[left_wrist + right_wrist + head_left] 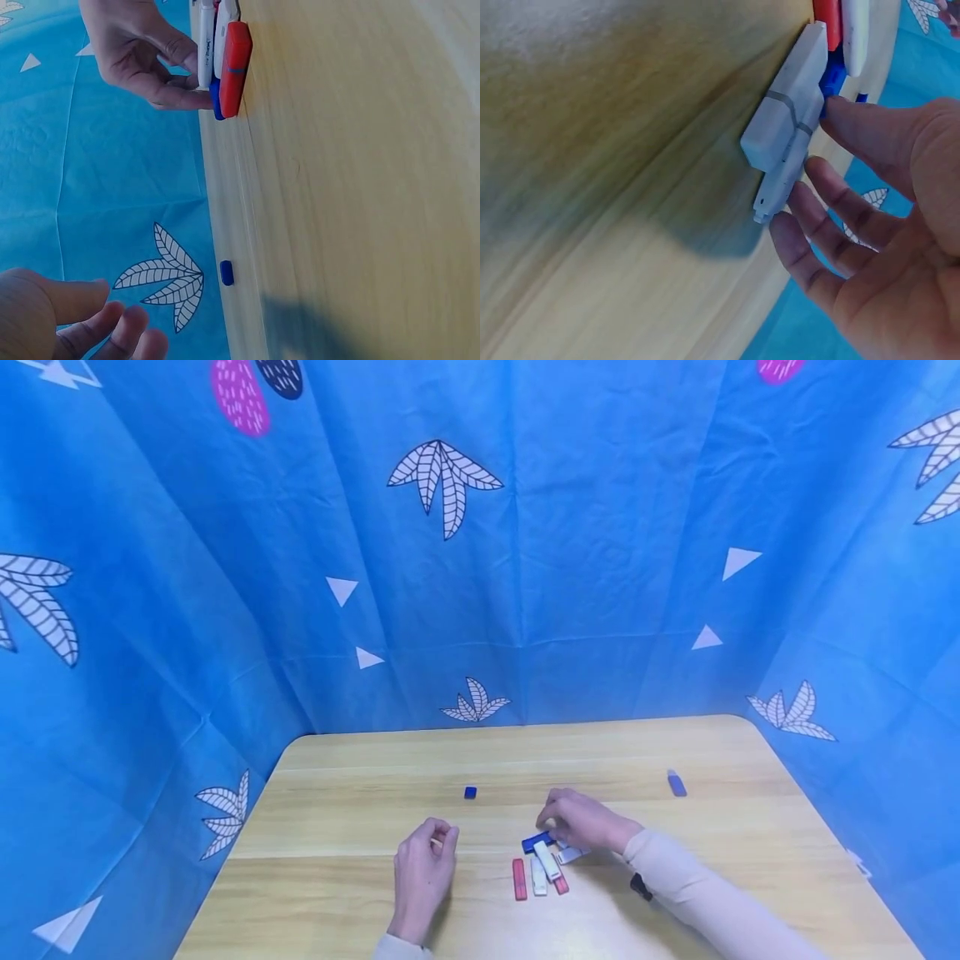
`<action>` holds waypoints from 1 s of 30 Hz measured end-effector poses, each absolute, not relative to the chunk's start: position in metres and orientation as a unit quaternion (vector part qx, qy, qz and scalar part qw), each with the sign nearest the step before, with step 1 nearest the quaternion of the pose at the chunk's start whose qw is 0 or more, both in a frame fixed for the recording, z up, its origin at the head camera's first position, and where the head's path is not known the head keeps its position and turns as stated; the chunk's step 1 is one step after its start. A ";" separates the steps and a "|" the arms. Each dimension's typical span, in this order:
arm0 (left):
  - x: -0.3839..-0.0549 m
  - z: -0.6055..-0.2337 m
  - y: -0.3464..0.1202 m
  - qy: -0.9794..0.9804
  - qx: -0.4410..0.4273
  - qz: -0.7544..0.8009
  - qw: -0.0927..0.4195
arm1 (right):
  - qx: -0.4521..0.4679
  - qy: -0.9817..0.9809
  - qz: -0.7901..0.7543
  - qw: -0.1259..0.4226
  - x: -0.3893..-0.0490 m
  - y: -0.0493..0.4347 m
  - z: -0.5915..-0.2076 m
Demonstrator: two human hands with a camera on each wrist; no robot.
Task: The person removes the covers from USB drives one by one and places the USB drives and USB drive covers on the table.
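Observation:
A pile of small stick-shaped pieces that look like USB sticks lies near the table's middle: a white stick (547,862) on top, a blue stick (537,842) and a red stick (519,880) around it. My right hand (581,820) is at the pile's far right side. In the right wrist view its loosely bent fingers are beside a white stick with a grey band (787,112), thumb close to the blue stick (832,79); whether they touch is unclear. My left hand (425,872) hovers left of the pile, fingers loosely bent, holding nothing.
A small blue cap-like piece (470,792) lies farther back on the wooden table (337,827). At the right rests a blue stick with a paler end (677,783). A black object (640,886) is partly hidden by the right sleeve. A blue patterned curtain (585,568) surrounds the table.

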State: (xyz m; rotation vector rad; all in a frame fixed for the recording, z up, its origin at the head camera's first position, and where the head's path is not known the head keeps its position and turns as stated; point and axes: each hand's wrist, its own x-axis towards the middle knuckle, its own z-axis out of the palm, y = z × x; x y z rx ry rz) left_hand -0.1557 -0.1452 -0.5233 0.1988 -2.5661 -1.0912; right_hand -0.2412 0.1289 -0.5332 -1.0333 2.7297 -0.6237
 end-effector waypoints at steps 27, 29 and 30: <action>-0.154 -0.524 -0.141 -0.902 0.084 -0.400 0.142 | -0.320 0.924 -0.204 0.050 -0.227 0.122 -0.541; -0.155 -0.524 -0.140 -0.902 0.086 -0.399 0.140 | -0.314 0.925 -0.208 0.045 -0.227 0.121 -0.541; -0.155 -0.523 -0.139 -0.902 0.086 -0.399 0.140 | -0.308 0.926 -0.212 0.043 -0.227 0.121 -0.541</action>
